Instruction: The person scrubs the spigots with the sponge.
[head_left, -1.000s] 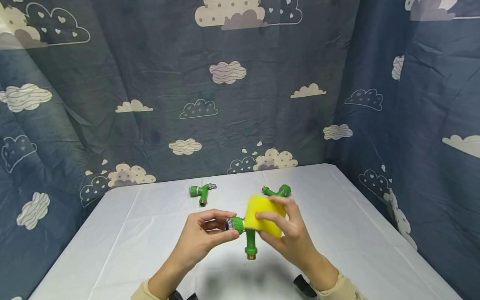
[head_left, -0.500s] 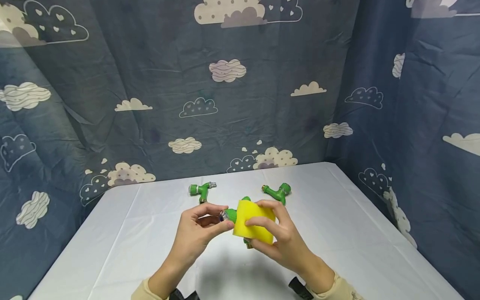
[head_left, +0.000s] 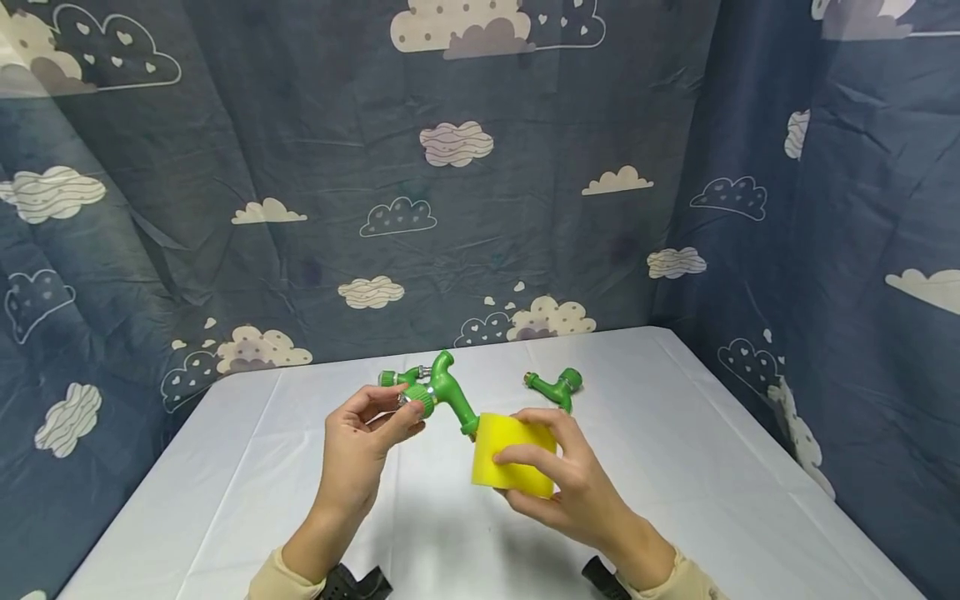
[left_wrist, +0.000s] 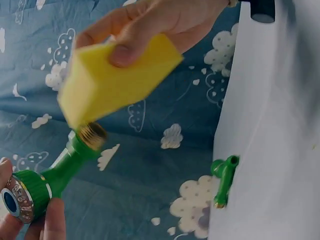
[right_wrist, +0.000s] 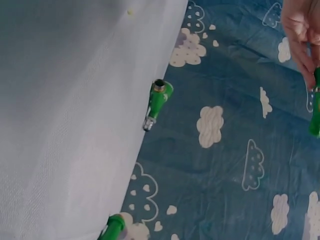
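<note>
My left hand (head_left: 356,454) holds a green tap (head_left: 450,390) by its ribbed knob end, raised above the table and tilted with its threaded brass end down to the right. A yellow sponge (head_left: 501,433) is gripped between the thumb and fingers of my right hand (head_left: 581,483). In the left wrist view the sponge (left_wrist: 117,82) is right at the brass thread (left_wrist: 93,136); whether they touch I cannot tell. The right wrist view catches part of the left hand (right_wrist: 302,35) and the tap (right_wrist: 316,112), but not the sponge.
Two more green taps lie on the white-covered table (head_left: 660,467): one at the back left (head_left: 387,377), partly behind the held tap, and one at the back right (head_left: 558,388). A dark blue cloud-print curtain (head_left: 525,242) stands behind and along the sides.
The held tap has swung up and left out from behind the sponge, and its threaded end now points toward the sponge. My left hand has moved left; the right hand has shifted slightly.
</note>
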